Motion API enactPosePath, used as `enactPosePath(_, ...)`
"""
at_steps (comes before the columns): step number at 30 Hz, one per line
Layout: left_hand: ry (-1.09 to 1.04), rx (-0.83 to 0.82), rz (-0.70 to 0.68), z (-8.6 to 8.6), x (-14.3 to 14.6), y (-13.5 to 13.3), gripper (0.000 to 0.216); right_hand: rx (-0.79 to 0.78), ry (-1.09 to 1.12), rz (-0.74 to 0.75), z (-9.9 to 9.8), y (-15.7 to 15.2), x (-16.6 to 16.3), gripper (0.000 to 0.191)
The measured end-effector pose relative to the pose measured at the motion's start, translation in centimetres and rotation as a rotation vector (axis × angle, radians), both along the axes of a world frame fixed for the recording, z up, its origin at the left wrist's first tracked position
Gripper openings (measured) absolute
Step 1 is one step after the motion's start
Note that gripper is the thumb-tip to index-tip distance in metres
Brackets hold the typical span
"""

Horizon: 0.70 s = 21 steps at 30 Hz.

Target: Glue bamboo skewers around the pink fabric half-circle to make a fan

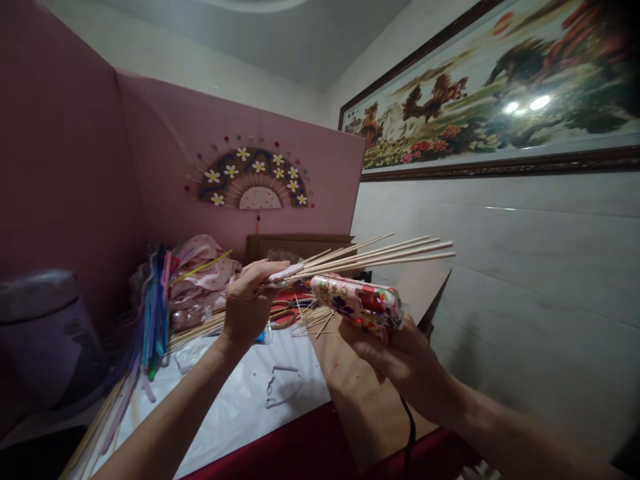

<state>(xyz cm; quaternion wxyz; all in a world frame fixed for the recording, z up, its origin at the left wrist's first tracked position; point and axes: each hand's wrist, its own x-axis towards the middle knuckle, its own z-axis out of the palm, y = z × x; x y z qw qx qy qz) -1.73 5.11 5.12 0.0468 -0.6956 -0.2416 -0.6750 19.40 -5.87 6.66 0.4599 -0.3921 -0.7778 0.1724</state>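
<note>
- Left hand [249, 290] pinches the pale base [289, 272] of some thin sticks [385, 255], which fan out toward 3 o'clock.
- Right hand [393, 353] wraps around a flowered glue gun [345, 295], just below the sticks, its nozzle aimed toward 9 o'clock, near the base.
- From the left hand: scissors [284, 319] at 4 o'clock, white sheet [235, 400] at 6, fan decoration [260, 198] at 12, framed horse picture [480, 113] toward 2.
</note>
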Motion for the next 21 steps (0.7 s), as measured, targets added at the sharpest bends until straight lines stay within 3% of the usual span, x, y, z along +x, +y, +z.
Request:
enactPosePath(5, -0.047, 0.075, -0.062, -0.2, -0.3, 0.5, 0.020, -0.019, 0.004, -0.016, -0.1, -0.6, -1.4, 0.021)
enactPosePath(11, -0.114, 0.072, -0.104, 0.1, -0.1, 0.2, 0.014, 0.120, 0.030, -0.056, -1.5, -0.6, -3.1, 0.021)
enactPosePath(16, -0.132, 0.106, -0.193, 0.8, 0.3, -0.6, 0.012, 0.144, -0.070, -0.047, -1.6, -0.6, -3.3, 0.018)
enactPosePath(21, -0.156, 0.103, -0.248, 1.0, 0.3, -0.8, 0.010, 0.235, -0.206, -0.121, -3.7, 0.1, -2.9, 0.034)
